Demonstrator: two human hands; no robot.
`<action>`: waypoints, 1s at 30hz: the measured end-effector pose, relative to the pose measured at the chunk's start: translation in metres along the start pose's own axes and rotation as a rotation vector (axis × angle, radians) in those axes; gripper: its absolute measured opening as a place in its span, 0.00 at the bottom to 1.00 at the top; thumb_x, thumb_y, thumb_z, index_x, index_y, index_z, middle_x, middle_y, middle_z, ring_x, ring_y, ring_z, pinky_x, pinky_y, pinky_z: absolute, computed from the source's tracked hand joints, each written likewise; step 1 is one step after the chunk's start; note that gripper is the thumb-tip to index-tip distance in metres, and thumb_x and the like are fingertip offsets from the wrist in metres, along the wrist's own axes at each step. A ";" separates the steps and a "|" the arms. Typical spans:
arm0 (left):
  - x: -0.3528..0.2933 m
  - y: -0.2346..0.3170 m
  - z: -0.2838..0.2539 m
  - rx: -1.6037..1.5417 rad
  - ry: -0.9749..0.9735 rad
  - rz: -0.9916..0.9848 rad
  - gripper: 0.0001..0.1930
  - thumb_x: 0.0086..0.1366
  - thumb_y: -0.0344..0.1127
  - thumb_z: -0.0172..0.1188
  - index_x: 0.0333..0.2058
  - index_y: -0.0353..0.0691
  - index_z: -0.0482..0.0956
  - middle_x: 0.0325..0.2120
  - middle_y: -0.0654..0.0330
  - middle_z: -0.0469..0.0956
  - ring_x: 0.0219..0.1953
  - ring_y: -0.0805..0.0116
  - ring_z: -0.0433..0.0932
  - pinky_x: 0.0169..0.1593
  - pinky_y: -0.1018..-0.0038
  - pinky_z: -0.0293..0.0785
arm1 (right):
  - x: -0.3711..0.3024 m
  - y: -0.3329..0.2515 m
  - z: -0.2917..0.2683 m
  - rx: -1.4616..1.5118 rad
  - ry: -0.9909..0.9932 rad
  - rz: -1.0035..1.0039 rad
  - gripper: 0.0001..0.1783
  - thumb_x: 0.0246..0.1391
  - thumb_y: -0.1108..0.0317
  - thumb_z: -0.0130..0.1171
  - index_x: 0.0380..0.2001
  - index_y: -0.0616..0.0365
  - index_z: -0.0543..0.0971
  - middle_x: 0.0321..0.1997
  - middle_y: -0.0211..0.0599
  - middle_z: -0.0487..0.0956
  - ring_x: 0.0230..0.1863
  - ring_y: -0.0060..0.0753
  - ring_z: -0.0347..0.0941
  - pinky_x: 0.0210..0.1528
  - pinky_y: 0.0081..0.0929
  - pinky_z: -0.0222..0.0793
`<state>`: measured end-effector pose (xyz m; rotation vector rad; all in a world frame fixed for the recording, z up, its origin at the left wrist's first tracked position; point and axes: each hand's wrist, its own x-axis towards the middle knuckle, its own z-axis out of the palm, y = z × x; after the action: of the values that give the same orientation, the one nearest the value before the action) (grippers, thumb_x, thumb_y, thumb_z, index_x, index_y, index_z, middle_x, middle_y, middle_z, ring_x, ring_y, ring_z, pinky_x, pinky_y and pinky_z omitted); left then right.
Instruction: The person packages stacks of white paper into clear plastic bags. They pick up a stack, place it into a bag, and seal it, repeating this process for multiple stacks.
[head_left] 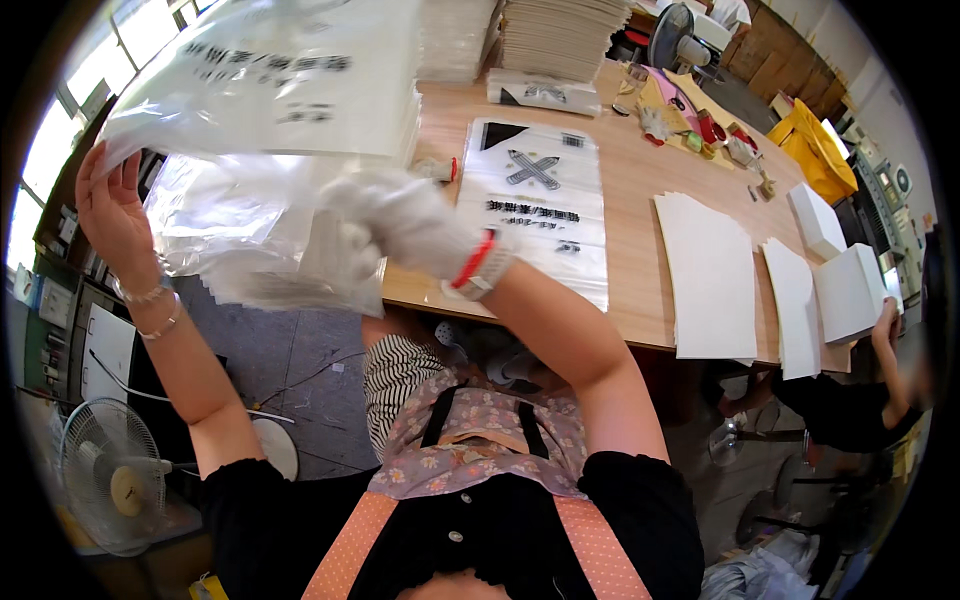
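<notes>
Clear plastic bag (240, 150), printed with dark marks, is held up above the near left corner of the tabletop (640, 180). The bare left hand (112, 215) pinches its edge between closed fingers, while the gloved right hand (400, 225) reaches into it, grip hidden by the film. More printed bags (540, 215) lie flat near the front edge, and white sheets (710, 275) wait at the right; judging by these, much work remains.

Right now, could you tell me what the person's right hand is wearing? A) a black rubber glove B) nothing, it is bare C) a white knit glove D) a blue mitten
C: the right hand is covered by a white knit glove with a red band at the wrist, reaching into the clear plastic bag, while the left hand is bare.
</notes>
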<state>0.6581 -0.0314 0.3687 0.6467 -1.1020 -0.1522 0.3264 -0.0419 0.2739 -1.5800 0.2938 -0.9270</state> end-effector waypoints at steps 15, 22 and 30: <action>-0.428 -0.117 0.048 0.079 -0.632 -1.071 0.07 0.57 0.28 0.57 0.34 0.35 0.75 0.29 0.58 0.76 0.28 0.72 0.74 0.32 0.76 0.72 | -0.247 0.158 0.022 0.071 0.368 1.013 0.19 0.58 0.57 0.47 0.46 0.60 0.70 0.36 0.32 0.76 0.31 0.22 0.75 0.36 0.18 0.69; -0.434 -0.169 0.236 0.482 -1.051 0.006 0.09 0.51 0.38 0.60 0.29 0.42 0.75 0.30 0.56 0.75 0.32 0.58 0.73 0.36 0.64 0.69 | -0.333 0.154 0.020 0.220 0.720 0.993 0.18 0.59 0.60 0.46 0.47 0.60 0.68 0.36 0.36 0.75 0.32 0.24 0.73 0.36 0.23 0.72; -0.410 -0.203 0.251 0.314 -1.463 -0.497 0.11 0.60 0.42 0.52 0.29 0.38 0.71 0.21 0.53 0.75 0.27 0.53 0.72 0.34 0.63 0.67 | -0.297 0.165 -0.014 0.352 0.789 0.913 0.19 0.59 0.58 0.46 0.48 0.59 0.68 0.36 0.37 0.75 0.32 0.27 0.74 0.37 0.25 0.73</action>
<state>0.2916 -0.1240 0.0090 1.1200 -2.3657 -1.0094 0.1749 0.1006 0.0053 -0.5542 1.2129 -0.7499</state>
